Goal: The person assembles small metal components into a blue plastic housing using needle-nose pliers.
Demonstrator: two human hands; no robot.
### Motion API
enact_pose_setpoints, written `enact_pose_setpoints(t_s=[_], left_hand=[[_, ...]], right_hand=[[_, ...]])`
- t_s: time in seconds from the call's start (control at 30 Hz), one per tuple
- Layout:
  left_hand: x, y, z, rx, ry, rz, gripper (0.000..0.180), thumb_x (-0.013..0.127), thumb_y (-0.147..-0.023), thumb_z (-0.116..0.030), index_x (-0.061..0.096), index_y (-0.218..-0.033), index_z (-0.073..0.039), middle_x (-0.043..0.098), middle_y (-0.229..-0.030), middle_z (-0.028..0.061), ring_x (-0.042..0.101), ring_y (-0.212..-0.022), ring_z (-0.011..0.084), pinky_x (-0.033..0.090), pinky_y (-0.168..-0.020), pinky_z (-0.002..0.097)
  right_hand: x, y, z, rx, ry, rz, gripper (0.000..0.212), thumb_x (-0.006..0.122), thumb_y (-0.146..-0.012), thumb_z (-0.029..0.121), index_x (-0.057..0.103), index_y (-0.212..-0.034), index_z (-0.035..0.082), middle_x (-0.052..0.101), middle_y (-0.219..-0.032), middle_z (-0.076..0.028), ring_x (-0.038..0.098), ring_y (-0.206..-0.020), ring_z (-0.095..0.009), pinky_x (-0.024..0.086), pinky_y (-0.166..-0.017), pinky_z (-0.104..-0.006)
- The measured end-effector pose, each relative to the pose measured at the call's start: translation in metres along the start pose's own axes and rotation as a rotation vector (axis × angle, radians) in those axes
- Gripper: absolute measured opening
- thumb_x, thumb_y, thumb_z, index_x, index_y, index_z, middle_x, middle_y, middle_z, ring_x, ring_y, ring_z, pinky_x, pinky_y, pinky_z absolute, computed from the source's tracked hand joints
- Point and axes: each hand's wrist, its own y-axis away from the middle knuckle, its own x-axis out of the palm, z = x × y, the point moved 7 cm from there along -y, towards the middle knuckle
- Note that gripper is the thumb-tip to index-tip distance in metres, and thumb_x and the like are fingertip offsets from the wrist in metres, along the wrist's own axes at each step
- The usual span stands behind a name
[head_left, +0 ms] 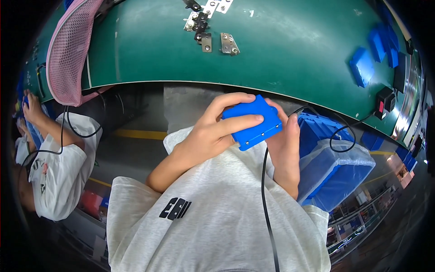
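A flat blue plastic case (253, 119) with small metal spots along its near edge is held in front of my chest, just off the table's front edge. My left hand (215, 122) grips it from the left, with fingers lying across its top face. On the right side, my right hand (283, 136) holds the case's edge between thumb and fingers; some of those fingers are hidden behind it. A black cable (266, 195) runs down my shirt from beneath the case; whether it joins the case cannot be seen.
Several metal brackets (206, 42) and black parts lie on the green table (281, 50). More blue cases (362, 67) and a black box (385, 100) are at the right. A plastic-lined blue bin (337, 170) stands below. A pink mesh guard (68, 56) and a co-worker (63, 167) are left.
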Motion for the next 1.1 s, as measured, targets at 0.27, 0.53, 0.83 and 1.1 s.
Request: enact_pose_setpoints(t_s=[0.27,0.53,0.83,1.1], left_hand=[[-0.004,0.002,0.005,-0.046,-0.165,0.048,0.058,0.059,-0.07,0.011,0.051,-0.126,-0.004,0.042,-0.136,0.0149,0.044,-0.124,0.0328,0.041,-0.098,0.0401],[-0.01,0.018,0.026,-0.372,0.372,-0.067,0.027,0.045,-0.095,-0.009,0.051,-0.118,0.002,0.049,-0.122,0.0131,0.05,-0.111,0.0195,0.041,-0.093,0.0311],[-0.001,0.006,0.005,-0.174,0.321,-0.023,0.027,0.057,-0.091,-0.017,0.054,-0.112,-0.001,0.052,-0.117,0.0128,0.052,-0.105,0.0209,0.042,-0.091,0.0323],[0.008,0.013,0.03,-0.383,0.406,-0.057,0.036,0.055,-0.094,-0.023,0.048,-0.12,0.0,0.052,-0.115,0.0101,0.053,-0.101,0.0168,0.044,-0.087,0.0299]], right_hand=[[0.009,-0.007,-0.014,0.186,-0.186,0.137,0.038,0.057,-0.093,0.021,0.048,-0.121,-0.003,0.059,-0.11,-0.008,0.057,-0.099,-0.013,0.048,-0.085,-0.0291],[0.005,-0.004,-0.02,0.055,-0.209,0.077,0.05,0.061,-0.089,0.026,0.042,-0.126,-0.002,0.057,-0.117,-0.013,0.057,-0.108,-0.023,0.046,-0.093,-0.0383],[0.004,-0.012,-0.027,0.008,-0.401,0.201,0.048,0.063,-0.087,0.024,0.043,-0.123,0.0,0.056,-0.114,-0.009,0.055,-0.108,-0.02,0.046,-0.092,-0.0372],[-0.003,-0.012,-0.034,-0.004,-0.258,0.123,0.042,0.059,-0.089,0.019,0.043,-0.122,-0.002,0.057,-0.113,-0.013,0.06,-0.101,-0.022,0.053,-0.084,-0.0389]])
